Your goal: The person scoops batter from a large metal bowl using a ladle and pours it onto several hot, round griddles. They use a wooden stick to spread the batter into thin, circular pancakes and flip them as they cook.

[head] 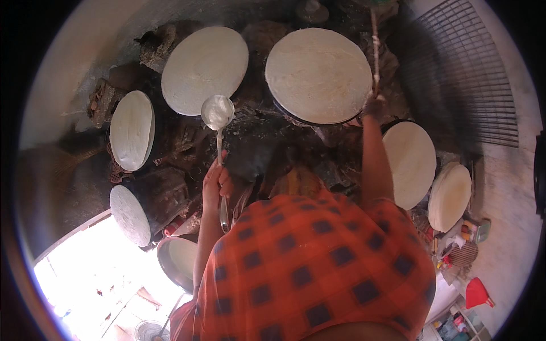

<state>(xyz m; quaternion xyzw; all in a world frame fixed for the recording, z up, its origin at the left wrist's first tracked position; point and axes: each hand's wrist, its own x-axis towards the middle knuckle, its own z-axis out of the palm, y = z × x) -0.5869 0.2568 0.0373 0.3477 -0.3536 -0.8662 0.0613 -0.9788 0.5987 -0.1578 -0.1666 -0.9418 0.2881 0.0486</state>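
My left hand [216,181] grips the handle of a metal ladle [218,113], whose round bowl shows pale batter beside the lower edge of a large round flatbread [204,70]. My right hand [374,106] is dark and blurred at the right edge of another large flatbread [319,76], which lies on a dark round griddle. A long thin stick [376,55] runs up from this hand; the fingers around it are hard to make out. More pale rounds lie at the left [132,130], the lower left [130,215] and the right [409,164].
A stack of flatbreads [450,197] stands at the far right. A wide basin [177,260] of pale batter is beside my left forearm. Chunks of wood or stone [102,102] lie around the griddles. A metal grille [469,72] is in the right wall, and a fan [152,330] stands lower left.
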